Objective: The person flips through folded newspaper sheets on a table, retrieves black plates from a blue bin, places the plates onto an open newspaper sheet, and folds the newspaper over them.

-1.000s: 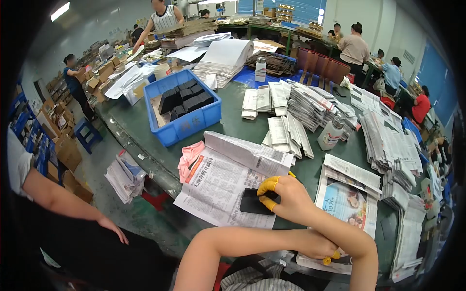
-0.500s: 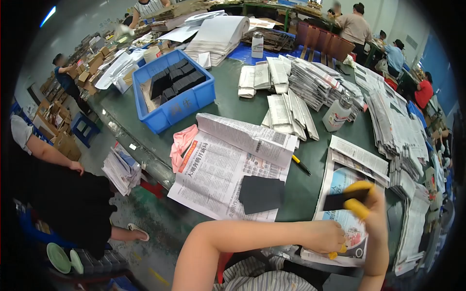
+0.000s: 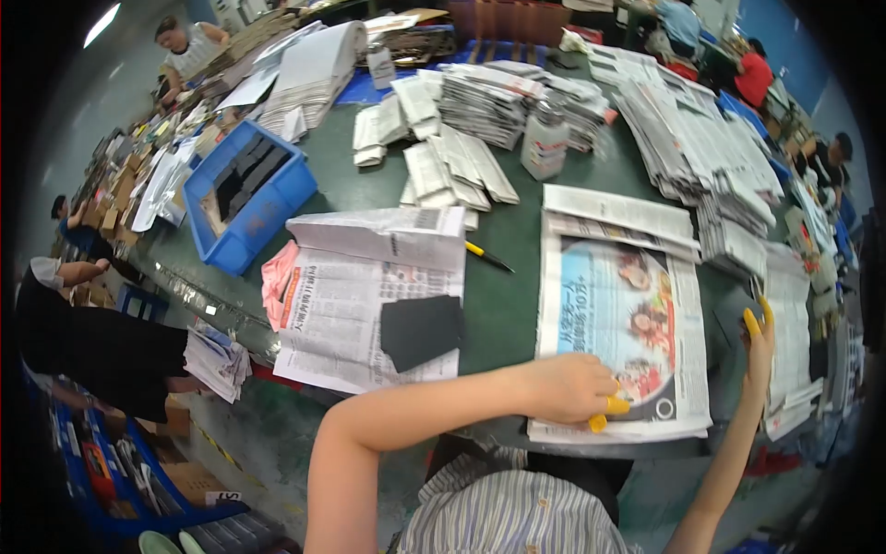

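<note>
My left hand [image 3: 574, 388], with yellow finger covers, rests with curled fingers on the lower part of a folded newspaper [image 3: 609, 295] with a colour picture. Whatever is pinched under its fingertips is hidden. My right hand [image 3: 759, 346], also with yellow finger covers, reaches past the newspaper's right edge, thumb and finger apart. A small shiny object [image 3: 757, 288] lies by its fingertips, too small to make out. Beside that hand is a dark flat sheet [image 3: 727, 323]. To the left, several dark grey pieces [image 3: 422, 331] lie on an opened newspaper [image 3: 341, 319].
A blue bin [image 3: 263, 217] holds black pieces. Folded newspaper bundles [image 3: 452, 171], a white bottle [image 3: 545, 143] and a yellow-black pen [image 3: 489, 258] lie on the green table. A pink cloth [image 3: 277, 282] is at left. Paper stacks [image 3: 683, 138] line the right; people stand around.
My right hand has moved right, off the newspaper; the black piece it held no longer shows in it. My left hand stays on the newspaper. The view has turned right.
</note>
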`<state>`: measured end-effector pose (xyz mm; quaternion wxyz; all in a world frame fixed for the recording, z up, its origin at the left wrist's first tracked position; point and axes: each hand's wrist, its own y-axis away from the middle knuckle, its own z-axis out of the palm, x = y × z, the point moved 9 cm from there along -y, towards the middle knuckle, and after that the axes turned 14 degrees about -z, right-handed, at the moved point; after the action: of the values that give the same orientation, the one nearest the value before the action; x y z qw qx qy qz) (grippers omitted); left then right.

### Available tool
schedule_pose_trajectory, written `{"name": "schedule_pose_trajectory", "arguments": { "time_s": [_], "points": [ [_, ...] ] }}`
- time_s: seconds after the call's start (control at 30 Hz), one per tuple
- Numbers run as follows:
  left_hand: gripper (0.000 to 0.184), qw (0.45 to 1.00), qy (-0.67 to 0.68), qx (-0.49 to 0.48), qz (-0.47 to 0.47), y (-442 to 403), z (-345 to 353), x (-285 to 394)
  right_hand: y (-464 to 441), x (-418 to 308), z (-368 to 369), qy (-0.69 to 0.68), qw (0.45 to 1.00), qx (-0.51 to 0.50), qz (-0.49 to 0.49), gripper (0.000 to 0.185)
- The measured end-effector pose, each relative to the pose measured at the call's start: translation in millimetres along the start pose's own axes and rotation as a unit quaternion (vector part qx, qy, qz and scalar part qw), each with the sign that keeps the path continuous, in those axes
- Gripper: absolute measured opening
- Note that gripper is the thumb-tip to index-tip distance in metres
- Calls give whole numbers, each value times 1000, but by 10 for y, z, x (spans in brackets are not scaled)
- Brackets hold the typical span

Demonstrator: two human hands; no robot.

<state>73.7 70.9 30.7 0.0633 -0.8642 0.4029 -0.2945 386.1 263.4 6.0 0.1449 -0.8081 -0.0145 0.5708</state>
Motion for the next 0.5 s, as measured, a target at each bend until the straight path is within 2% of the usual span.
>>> {"name": "schedule_pose_trajectory", "arguments": {
  "time_s": [0.07, 0.1, 0.27, 0.33, 0.5],
  "points": [
    [27, 1000, -27, 5, -3, -22, 37, -30, 46, -60, 72, -23, 998, -53, -19, 44],
    [34, 999, -39, -21, -16, -42, 32, -18, 61, -34, 66, -33, 998, -62, -4, 44],
    [39, 996, -79, 11, 32, -1, 24, 61, 70, -85, -23, 0, 997, -80, 1, 43],
    [41, 993, -47, 75, 78, 7, -121, 153, 52, -55, -50, -1, 997, -79, 2, 43],
    [42, 994, -65, 57, 67, -82, -121, 190, 63, -127, -59, -16, 994, -103, -20, 43]
  ]
}}
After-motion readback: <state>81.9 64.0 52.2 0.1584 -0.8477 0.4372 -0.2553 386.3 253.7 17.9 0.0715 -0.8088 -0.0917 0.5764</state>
